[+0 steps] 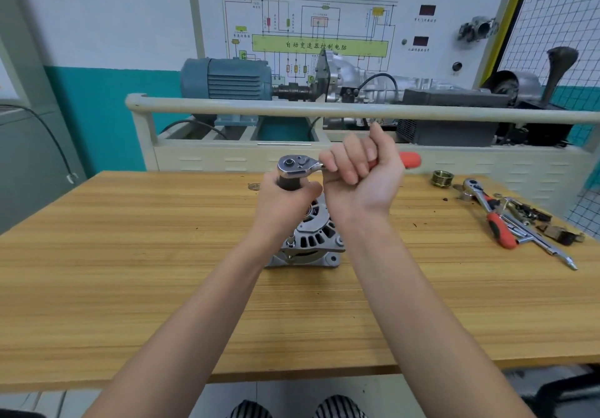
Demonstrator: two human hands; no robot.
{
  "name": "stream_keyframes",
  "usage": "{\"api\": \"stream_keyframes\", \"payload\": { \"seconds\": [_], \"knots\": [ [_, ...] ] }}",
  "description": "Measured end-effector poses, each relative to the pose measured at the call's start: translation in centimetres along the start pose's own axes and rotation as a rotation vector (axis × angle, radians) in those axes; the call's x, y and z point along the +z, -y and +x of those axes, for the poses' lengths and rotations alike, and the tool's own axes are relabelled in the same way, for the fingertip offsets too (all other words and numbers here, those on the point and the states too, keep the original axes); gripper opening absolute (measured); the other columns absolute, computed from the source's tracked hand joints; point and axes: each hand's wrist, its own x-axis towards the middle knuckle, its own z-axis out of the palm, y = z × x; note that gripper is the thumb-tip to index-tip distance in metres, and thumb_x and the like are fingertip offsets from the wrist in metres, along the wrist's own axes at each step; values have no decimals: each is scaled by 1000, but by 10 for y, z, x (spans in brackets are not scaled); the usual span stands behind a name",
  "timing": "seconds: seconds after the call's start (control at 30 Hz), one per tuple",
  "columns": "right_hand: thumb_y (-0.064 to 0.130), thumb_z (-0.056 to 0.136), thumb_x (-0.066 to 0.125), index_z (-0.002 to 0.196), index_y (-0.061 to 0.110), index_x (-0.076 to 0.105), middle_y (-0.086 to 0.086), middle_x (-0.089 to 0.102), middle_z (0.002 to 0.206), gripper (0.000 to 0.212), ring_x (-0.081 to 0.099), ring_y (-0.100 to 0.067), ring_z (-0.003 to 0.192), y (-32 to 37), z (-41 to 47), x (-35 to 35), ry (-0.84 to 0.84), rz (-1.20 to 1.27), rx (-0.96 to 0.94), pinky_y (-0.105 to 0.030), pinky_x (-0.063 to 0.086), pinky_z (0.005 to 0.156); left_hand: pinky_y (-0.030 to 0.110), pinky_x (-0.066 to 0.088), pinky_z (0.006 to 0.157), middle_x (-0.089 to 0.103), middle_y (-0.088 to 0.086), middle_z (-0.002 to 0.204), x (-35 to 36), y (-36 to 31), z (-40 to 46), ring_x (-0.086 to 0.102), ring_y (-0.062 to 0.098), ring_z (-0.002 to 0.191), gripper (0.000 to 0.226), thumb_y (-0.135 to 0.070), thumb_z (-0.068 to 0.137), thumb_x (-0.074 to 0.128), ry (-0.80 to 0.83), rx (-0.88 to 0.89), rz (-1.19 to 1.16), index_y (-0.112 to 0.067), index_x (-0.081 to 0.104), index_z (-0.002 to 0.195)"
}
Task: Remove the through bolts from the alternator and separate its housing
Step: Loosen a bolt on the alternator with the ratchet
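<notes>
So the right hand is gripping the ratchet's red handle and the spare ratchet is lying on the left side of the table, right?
Not quite. The right hand does grip the ratchet by its red handle, but the head view shows the spare ratchet lying on the right side of the table.

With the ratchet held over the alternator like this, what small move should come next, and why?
Probably swing the handle: the right hand grips the ratchet, and the left hand steadies its dark socket upright over the alternator. The housing looks unseparated.
</notes>
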Motion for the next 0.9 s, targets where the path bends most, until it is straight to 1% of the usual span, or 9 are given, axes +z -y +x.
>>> {"api": "stream_keyframes", "payload": {
  "seconds": [0.07, 0.17, 0.3, 0.43, 0.5, 0.63, 0.77, 0.83, 0.9],
  "knots": [
    [17, 100, 33, 45, 19, 35, 4, 26, 39, 55, 24, -10, 34, -7, -14, 0, 18, -45, -141, -23, 34, 44, 21, 24, 42, 32, -5, 46, 7, 0, 1, 26, 9, 42, 41, 10, 75, 57, -114, -26, -31, -16, 35, 53],
    [16, 100, 31, 46, 19, 35, 4, 27, 40, 54, 26, -11, 36, -10, -21, -2, 68, -82, -197, -24, 36, 46, 21, 23, 42, 32, -4, 46, 7, 0, 0, 25, 8, 42, 39, 13, 76, 58, -82, -15, -20, -13, 37, 55],
    [18, 98, 34, 43, 18, 36, 5, 25, 37, 55, 23, -9, 31, 4, 0, -2, 82, -33, 34, -21, 30, 41, 19, 29, 41, 38, -5, 40, -9, -1, 2, 32, 9, 38, 42, 12, 76, 60, 178, 26, 26, -13, 42, 49],
    [19, 97, 34, 41, 15, 35, 5, 26, 33, 56, 25, -9, 27, 15, 24, 2, 96, 22, 352, -19, 25, 38, 20, 31, 43, 40, -4, 41, -21, -8, 7, 34, 12, 39, 37, -6, 72, 64, 521, 34, 61, -22, 47, 43],
    [19, 97, 34, 41, 15, 35, 5, 26, 33, 56, 25, -8, 26, 15, 27, 2, 88, 28, 393, -19, 24, 38, 20, 26, 43, 36, -7, 40, -20, -9, 7, 30, 9, 38, 40, -7, 72, 63, 558, 9, 58, -23, 43, 41],
    [17, 97, 37, 42, 17, 34, 6, 24, 35, 55, 21, -8, 28, 8, 13, 0, 4, 51, 180, -19, 25, 36, 17, 27, 42, 35, -8, 38, -13, -5, 3, 29, 7, 36, 38, -5, 66, 60, 373, 7, 43, -23, 41, 37],
    [16, 99, 33, 46, 18, 35, 4, 26, 40, 53, 25, -11, 35, -7, -16, -1, 16, -42, -135, -24, 35, 44, 22, 27, 45, 37, -8, 40, 1, 0, 3, 32, 9, 39, 38, 8, 74, 57, -27, 26, 38, -17, 40, 51],
    [16, 99, 33, 48, 17, 34, 3, 27, 41, 51, 27, -12, 36, -11, -23, -1, 51, -67, -194, -26, 37, 46, 24, 26, 45, 36, -7, 41, 4, 2, 2, 30, 10, 41, 40, 11, 76, 56, -82, 24, 23, -16, 37, 53],
    [16, 99, 33, 47, 17, 35, 3, 27, 40, 52, 26, -11, 35, -10, -21, 0, 70, -68, -175, -25, 36, 45, 22, 26, 44, 37, -7, 41, 0, 1, 1, 31, 9, 40, 41, 10, 76, 58, -8, 16, 38, -17, 39, 52]
  ]
}}
